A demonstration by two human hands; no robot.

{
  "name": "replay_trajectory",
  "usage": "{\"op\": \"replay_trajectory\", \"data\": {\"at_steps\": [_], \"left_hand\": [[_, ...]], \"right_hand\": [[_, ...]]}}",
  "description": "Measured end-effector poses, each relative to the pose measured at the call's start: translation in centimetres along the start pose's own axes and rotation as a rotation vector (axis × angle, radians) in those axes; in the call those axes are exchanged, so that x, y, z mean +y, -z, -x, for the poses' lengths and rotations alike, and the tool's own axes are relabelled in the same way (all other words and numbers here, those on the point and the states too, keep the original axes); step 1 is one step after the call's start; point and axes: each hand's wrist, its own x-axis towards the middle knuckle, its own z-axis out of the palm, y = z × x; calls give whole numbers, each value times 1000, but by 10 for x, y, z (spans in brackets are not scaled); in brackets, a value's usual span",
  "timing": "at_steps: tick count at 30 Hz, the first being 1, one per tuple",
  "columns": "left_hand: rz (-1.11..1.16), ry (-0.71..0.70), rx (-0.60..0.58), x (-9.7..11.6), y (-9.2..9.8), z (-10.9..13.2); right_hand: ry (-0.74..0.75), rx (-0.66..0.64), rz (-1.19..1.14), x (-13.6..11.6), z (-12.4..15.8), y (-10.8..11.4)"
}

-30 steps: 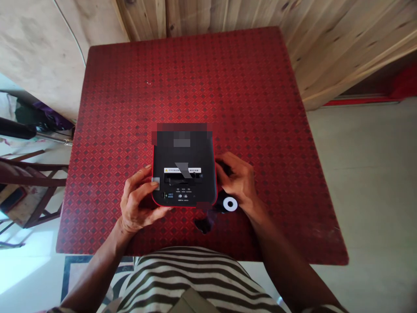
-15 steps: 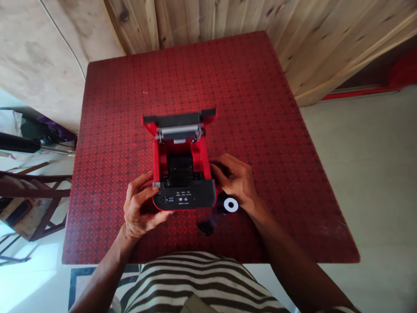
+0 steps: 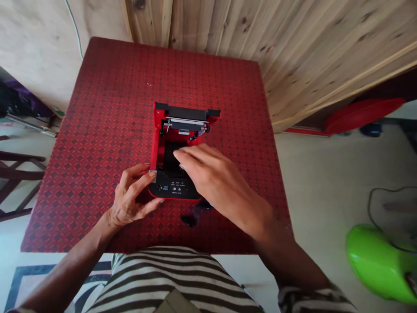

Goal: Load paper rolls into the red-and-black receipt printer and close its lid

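At nine o'clock, off the table's edge, dark wooden chair legs (image 3: pixel 16 174) stand on the pale floor. The square table under a red diamond-patterned cloth (image 3: pixel 107 108) fills the middle, backed from eleven to two o'clock by a pale wooden plank wall (image 3: pixel 293 48).

The left hand (image 3: pixel 130 195) lies at about eight o'clock of the small red-and-black plastic printer (image 3: pixel 177 152), fingers loosely spread and curled — the index fingertip touches the grey tab at the printer's near-left corner, and the thumb rests on the cloth beside its front edge. The printer sits on the cloth near the table's centre, its hinged lid (image 3: pixel 187 114) tilted up at twelve o'clock, showing a grey bar and the dark open compartment below it.

The right hand (image 3: pixel 215 178) comes in from five o'clock over the printer's front panel, fingers held nearly straight and close together, tips at the compartment's mouth. It covers the printer's right side; I cannot tell whether the fingertips touch anything inside. Under the wrist, at six o'clock of the printer, a small black object (image 3: pixel 190 217) lies on the cloth, partly hidden.

Farther right, at three o'clock, a red plastic item (image 3: pixel 358 113) lies by the wall — and at four o'clock a bright green rounded object (image 3: pixel 378 261) sits on the floor.
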Motion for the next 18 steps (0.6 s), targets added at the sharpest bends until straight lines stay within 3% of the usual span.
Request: {"op": "replay_trajectory", "data": {"at_steps": [2,5,18], "left_hand": [[-6,3,-6,0,0,2],[-4,27,-13,1,-2,4],[14,20,-19,3,-1,2]], "right_hand": [[-48,-170,138,-7,-26,-4],[-126,-292,248,-13,-54,-10],[-196,-355,275,-10,-63,-13]]}}
